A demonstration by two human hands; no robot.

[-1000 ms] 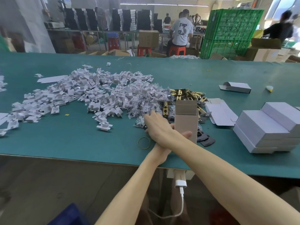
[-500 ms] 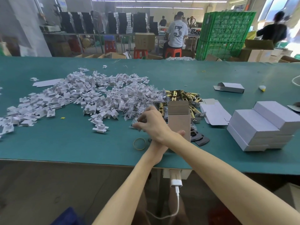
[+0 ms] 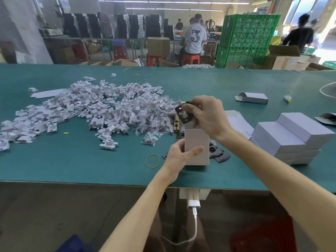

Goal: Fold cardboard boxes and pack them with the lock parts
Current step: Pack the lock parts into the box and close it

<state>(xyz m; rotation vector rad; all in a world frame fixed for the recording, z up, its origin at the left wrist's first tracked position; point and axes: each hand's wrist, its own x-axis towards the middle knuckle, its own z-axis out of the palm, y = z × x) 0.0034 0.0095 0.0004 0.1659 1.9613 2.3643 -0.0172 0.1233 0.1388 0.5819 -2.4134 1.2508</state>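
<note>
At the front edge of the table [image 3: 72, 160] my left hand [image 3: 177, 155] grips the box [image 3: 197, 137] low; it looks light and crushable. My right hand [image 3: 209, 117] pinches a thin black plate [image 3: 182, 116].

Only one legible mark: a large dark "3" on the back of the white T-shirt [image 3: 194, 36], worn by the person seated on the red stool [image 3: 190, 59] beyond the far edge of the desk [image 3: 72, 160], at roughly 12 o'clock. Smaller print just above that numeral is too blurred to read. Blue sign [image 3: 64, 1] at 11 o'clock, top of frame: lettering too small to make out. Brown carton [image 3: 158, 46] left of the stool: faint print, unreadable.
</note>
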